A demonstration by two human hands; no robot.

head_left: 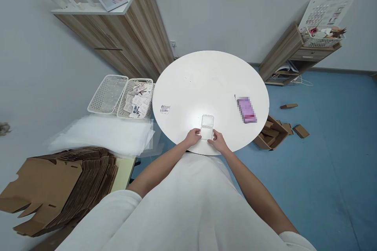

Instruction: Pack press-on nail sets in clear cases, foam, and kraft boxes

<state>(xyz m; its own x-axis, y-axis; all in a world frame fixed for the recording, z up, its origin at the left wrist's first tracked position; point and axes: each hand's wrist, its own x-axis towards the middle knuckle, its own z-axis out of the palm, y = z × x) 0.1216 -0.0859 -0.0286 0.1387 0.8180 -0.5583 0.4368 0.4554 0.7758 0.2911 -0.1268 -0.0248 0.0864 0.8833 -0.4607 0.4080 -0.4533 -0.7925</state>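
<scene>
A small clear plastic box (pixel 207 126) lies at the near side of the round white table, its hinged lid laid back away from me. My left hand (pixel 193 137) grips its left edge, thumb and fingers at the lower tray. On the opposite edge, my right hand (pixel 218 140) holds the tray's right side, near its front corner. The tray looks transparent, and I see nothing in it. Left of the hands, a small printed sheet (pixel 165 109) with dark oval marks rests on the table. To the right lies a purple, blurred-out phone-like object (pixel 246 110).
White baskets (pixel 103 110) at the left hold clear plastic pieces and printed cards (pixel 138 104). Nearer me are white bags (pixel 100 133) and stacked flat cardboard boxes (pixel 55 184). An open carton (pixel 272 141) of small brown boxes stands on the floor, right of the table (pixel 209 70).
</scene>
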